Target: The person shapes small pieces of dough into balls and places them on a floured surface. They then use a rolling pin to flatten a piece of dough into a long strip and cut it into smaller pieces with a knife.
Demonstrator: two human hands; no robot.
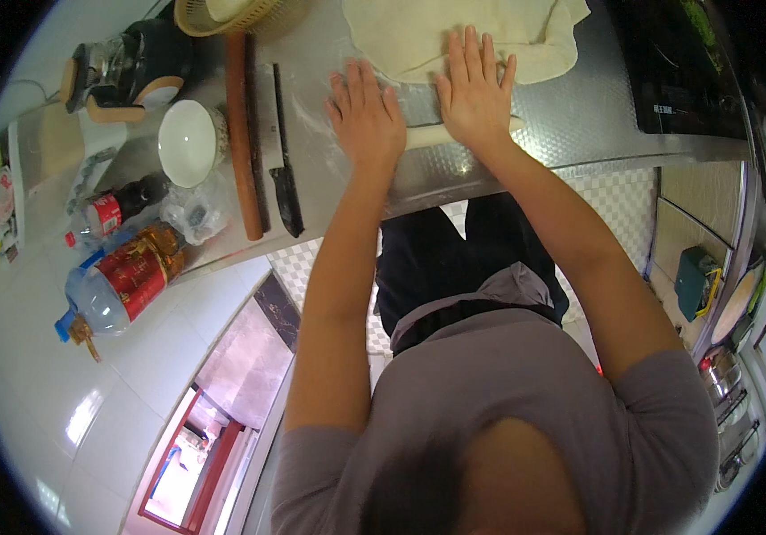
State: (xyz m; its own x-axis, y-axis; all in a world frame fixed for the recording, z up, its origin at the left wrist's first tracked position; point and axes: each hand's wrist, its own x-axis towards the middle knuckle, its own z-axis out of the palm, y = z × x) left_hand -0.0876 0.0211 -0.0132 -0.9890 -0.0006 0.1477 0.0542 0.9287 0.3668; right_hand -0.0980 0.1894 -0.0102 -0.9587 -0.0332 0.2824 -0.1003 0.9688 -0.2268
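Note:
A pale dough rope [428, 136] lies along the front of the metal countertop [556, 134]. My left hand [368, 124] rests palm down over its left end, fingers spread. My right hand [478, 100] presses flat over the rope's right part, fingers apart, and a short tip shows beyond the wrist. Under the palms the rope is hidden. Behind the hands lies a large flat sheet of dough [403, 37], folded over at its right side. The right fingertips overlap the sheet's near edge.
Left of my hands lie a kitchen knife [282, 194] and a long wooden rolling pin [242, 134]. Farther left are a white bowl [185, 144], a plastic bag [197, 212], a cola bottle [107, 212], an oil bottle [132, 281] and a woven basket [192, 19]. A black cooktop [683, 87] sits right.

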